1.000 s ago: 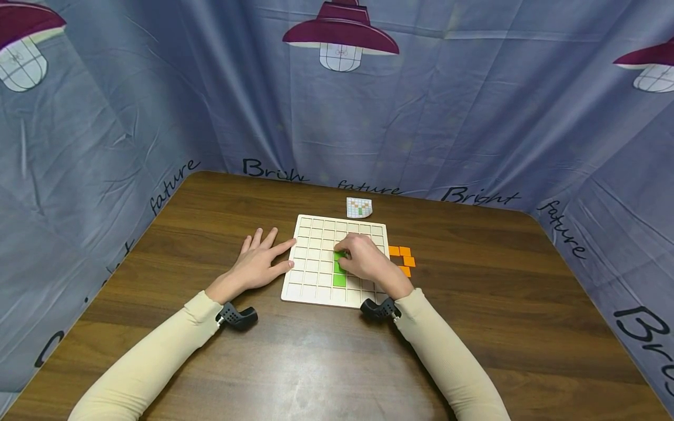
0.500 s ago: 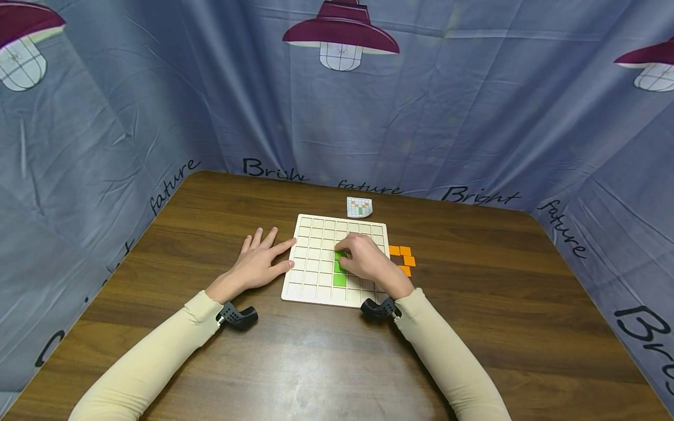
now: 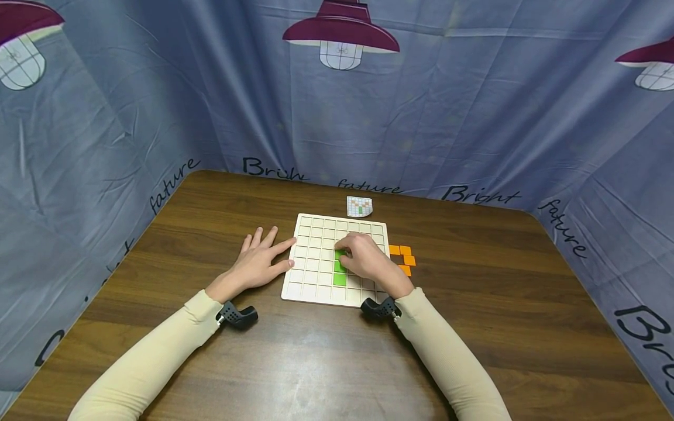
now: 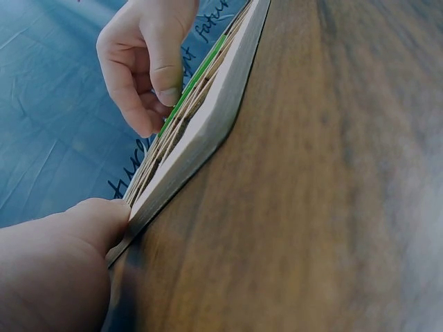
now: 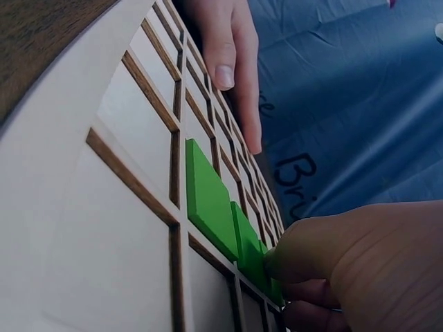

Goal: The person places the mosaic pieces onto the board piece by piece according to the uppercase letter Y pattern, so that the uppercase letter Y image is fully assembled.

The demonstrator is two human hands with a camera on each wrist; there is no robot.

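Observation:
A pale wooden grid board [image 3: 310, 275] lies mid-table. My left hand [image 3: 255, 263] rests flat to its left with fingers spread, thumb and index finger touching the board's left edge. Over the middle of the board, my right hand [image 3: 363, 257] has thumb and fingers curled at the far end of a column of green square tiles [image 3: 339, 279], pinching the farthest one, which the fingers partly cover. In the right wrist view, the nearest green tile [image 5: 211, 200] sits in a grid cell, with others lined up behind it toward the thumb.
Several orange square tiles [image 3: 409, 261] lie on the wooden table [image 3: 474, 304] against the board's right side, partly hidden by the right hand. Behind the board is a small printed grid card [image 3: 359, 206]. A blue curtain [image 3: 411, 128] surrounds the table's back and sides.

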